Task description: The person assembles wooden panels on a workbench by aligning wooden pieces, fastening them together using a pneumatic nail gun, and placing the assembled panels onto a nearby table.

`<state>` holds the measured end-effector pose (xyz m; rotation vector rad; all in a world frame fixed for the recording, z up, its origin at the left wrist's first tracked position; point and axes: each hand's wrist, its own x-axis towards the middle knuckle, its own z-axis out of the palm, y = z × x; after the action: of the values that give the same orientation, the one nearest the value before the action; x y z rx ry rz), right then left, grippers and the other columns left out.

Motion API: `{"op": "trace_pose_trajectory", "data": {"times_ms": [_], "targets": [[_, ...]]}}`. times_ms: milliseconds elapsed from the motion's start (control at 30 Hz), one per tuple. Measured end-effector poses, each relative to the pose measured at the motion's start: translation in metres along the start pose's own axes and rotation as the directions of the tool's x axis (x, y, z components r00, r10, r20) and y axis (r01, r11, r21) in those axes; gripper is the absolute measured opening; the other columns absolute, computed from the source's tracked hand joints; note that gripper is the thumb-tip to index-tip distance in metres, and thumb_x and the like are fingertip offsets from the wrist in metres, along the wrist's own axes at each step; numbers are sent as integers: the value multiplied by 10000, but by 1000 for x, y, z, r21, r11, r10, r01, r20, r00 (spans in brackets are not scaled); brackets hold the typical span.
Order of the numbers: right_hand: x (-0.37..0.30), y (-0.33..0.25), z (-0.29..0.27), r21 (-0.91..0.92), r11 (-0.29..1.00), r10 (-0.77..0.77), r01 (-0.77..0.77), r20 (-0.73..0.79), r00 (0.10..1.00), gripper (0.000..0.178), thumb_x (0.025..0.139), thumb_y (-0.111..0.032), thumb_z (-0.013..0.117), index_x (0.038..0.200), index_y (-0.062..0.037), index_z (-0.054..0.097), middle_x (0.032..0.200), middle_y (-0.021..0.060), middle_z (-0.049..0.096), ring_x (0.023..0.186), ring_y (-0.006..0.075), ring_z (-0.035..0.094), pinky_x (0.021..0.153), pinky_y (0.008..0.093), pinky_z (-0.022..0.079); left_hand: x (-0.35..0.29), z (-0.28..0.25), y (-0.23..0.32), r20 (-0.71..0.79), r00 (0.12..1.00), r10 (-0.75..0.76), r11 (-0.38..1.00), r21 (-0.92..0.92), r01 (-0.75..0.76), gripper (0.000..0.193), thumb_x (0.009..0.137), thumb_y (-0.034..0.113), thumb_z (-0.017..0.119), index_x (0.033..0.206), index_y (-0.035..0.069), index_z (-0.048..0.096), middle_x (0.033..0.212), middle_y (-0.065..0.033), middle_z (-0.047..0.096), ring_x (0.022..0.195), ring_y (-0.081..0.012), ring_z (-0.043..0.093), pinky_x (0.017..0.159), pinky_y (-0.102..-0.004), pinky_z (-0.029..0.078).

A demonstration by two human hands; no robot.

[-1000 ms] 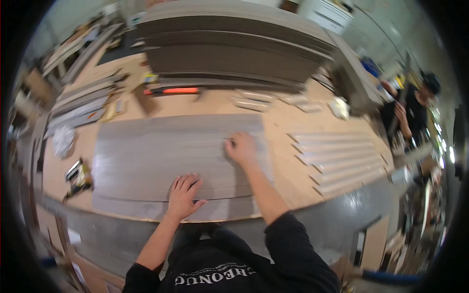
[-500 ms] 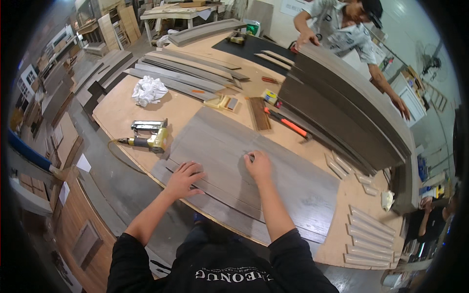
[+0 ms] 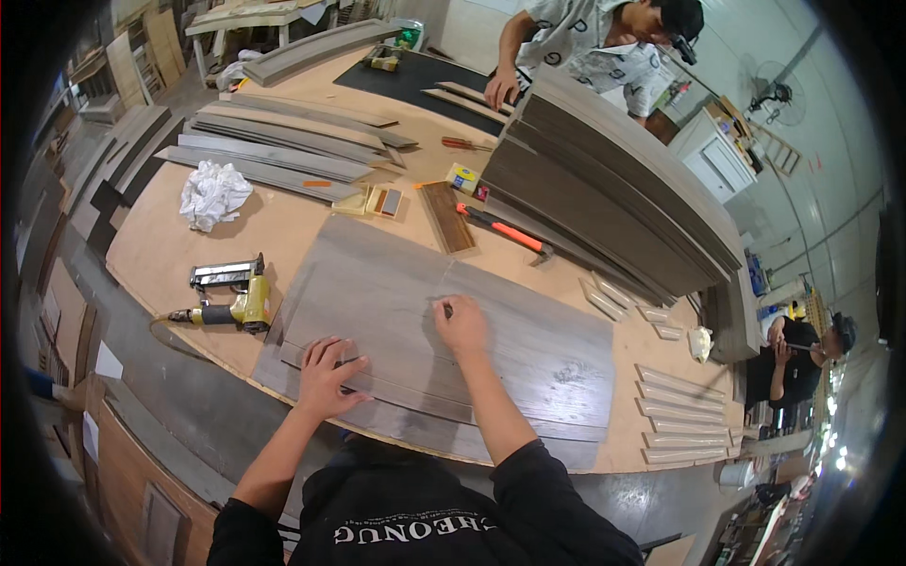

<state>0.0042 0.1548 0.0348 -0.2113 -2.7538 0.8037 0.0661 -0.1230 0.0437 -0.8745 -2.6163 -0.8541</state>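
A grey wood-grain panel point(image 3: 377, 283) lies flat on the table in front of me, with long narrow boards along its near edge. My left hand point(image 3: 327, 379) rests on the panel's near-left part, its fingers spread across the seam. Over the middle of the panel, my right hand point(image 3: 462, 327) is closed in a pinch. A small dark thing shows at its fingertips, too small to name. Left of the panel lies a yellow-green nail gun point(image 3: 236, 300) with its hose. Beyond the panel are a hammer point(image 3: 505, 234) with an orange-red handle and a brown wood block point(image 3: 447, 217).
A tall stack of dark boards point(image 3: 604, 198) stands at the far right, with a co-worker point(image 3: 604, 57) behind it. Grey strips point(image 3: 274, 141) and a crumpled white cloth point(image 3: 215, 195) lie at the far left. Several pale angled pieces point(image 3: 684, 415) sit on the right.
The view has turned right, so the table sits further left. My hands keep nearly the same places on the panel. The co-worker's hand has come down from the stack to beside the strips.
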Motion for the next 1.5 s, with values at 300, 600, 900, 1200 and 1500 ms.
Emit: {"op": "trace_pose_trajectory", "data": {"times_ms": [300,600,900,1200,1500], "targets": [[-2,3,6,4,1000,-30,31,-70,997,163,816,-259,629,819,-99,662,875,86,628,876,295,585,778,390,473,-1,5,-3,-5,998,66,995,71,-65,588,570,533,758,1036,182,684,1216,-104,540,1172,-345,454,994,-487,316],[-4,8,13,94,995,-19,23,-46,999,145,805,-249,641,822,-105,654,875,76,618,861,280,581,798,393,453,-3,-6,0,1,999,50,991,124,-50,599,609,553,739,1053,158,667,1191,-112,553,1157,-343,467,991,-497,327],[-32,-23,7,-50,984,-173,169,-103,979,405,761,-268,677,1127,-133,568,1143,77,545,1090,287,502,957,449,352,-12,-123,-145,67,917,-392,784,546,295,791,609,-19,621,1359,74,387,1168,-181,495,1081,-381,479,905,-449,409],[-16,-94,46,24,962,-272,271,82,959,493,754,-281,688,1193,-125,530,1293,109,451,1235,304,396,1046,489,280,31,-173,-131,395,867,-303,940,275,203,609,617,127,711,1191,68,515,927,-149,638,891,-356,604,778,-440,478],[-18,-101,50,95,961,-273,259,193,942,496,765,-299,655,1206,-110,528,1321,106,426,1294,292,335,1103,499,227,-6,-181,-69,521,636,-569,713,-73,698,297,715,143,713,931,-49,647,823,-129,692,783,-148,667,704,-301,518]]}}
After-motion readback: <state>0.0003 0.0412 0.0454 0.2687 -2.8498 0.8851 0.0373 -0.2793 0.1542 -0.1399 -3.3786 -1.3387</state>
